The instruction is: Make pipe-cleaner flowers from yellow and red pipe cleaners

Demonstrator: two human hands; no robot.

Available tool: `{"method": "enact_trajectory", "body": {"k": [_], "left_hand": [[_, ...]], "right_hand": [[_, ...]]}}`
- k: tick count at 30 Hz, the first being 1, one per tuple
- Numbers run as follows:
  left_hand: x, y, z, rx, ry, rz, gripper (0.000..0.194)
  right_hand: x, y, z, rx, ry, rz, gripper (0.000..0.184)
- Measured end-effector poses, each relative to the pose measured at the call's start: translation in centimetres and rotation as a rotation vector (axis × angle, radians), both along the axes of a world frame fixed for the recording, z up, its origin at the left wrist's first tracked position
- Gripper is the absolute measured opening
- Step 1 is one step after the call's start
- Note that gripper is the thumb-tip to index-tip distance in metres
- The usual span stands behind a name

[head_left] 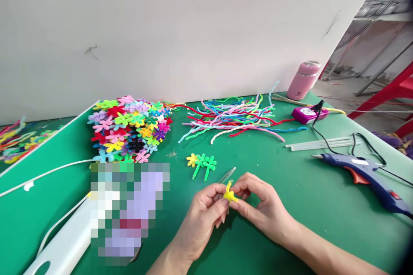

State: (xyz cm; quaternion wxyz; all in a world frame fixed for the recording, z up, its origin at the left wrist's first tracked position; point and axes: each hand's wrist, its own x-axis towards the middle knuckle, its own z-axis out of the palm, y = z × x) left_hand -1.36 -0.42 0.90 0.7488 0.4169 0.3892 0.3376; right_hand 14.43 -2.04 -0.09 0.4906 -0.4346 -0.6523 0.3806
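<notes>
Yellow fuzzy piece (230,196) pinched between left hand (206,207) and right hand (263,204)

Thumbs and fingertips close on its bent, plush lobes above the smooth green tabletop (274,161); beyond lie three small velvety flowers (200,162), a heap of many-coloured petalled flowers (130,129) and tangled fuzzy stems (232,117), before an upright white board (193,34).

green table (264,159) under flowers (129,126), glue gun (364,171)
</notes>
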Motion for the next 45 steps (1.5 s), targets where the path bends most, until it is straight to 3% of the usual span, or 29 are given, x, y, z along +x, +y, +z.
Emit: {"method": "enact_trajectory", "body": {"k": [3, 8, 18, 24, 28, 34, 36, 41, 45], "left_hand": [[0.0, 0.0, 0.0, -0.056, -0.081, 0.014, 0.012], [0.0, 0.0, 0.2, -0.140, -0.279, -0.070, 0.007], [0.1, 0.3, -0.1, -0.196, -0.256, -0.136, 0.008], [-0.2, 0.4, -0.5, -0.250, -0.309, -0.172, 0.007], [-0.5, 0.5, -0.4, -0.189, -0.283, -0.171, 0.007], [-0.6, 0.5, -0.6, -0.192, -0.344, -0.164, 0.009], [-0.5, 0.4, -0.6, -0.217, -0.394, -0.154, 0.010], [-0.2, 0.4, -0.5, -0.283, -0.518, -0.167, 0.009], [0.0, 0.4, -0.4, -0.313, -0.502, -0.118, 0.006]], "right_hand": [[0.0, -0.1, 0.1, -0.004, 0.011, 0.013, 0.008], [0.1, -0.3, 0.2, -0.002, 0.033, 0.063, 0.007], [0.3, -0.3, 0.5, 0.083, -0.151, 0.095, 0.010], [0.1, -0.5, 0.5, 0.037, -0.165, 0.091, 0.010], [0.1, -0.5, 0.5, -0.051, -0.032, 0.071, 0.008], [-0.9, -0.5, 0.2, -0.486, 0.490, 0.235, 0.025], [-1.3, -0.5, -0.1, -0.562, 0.609, 0.264, 0.029], [-1.6, -0.7, -0.3, -0.592, 0.658, 0.262, 0.031], [-1.5, -0.8, -0.2, -0.557, 0.653, 0.237, 0.028]]}}
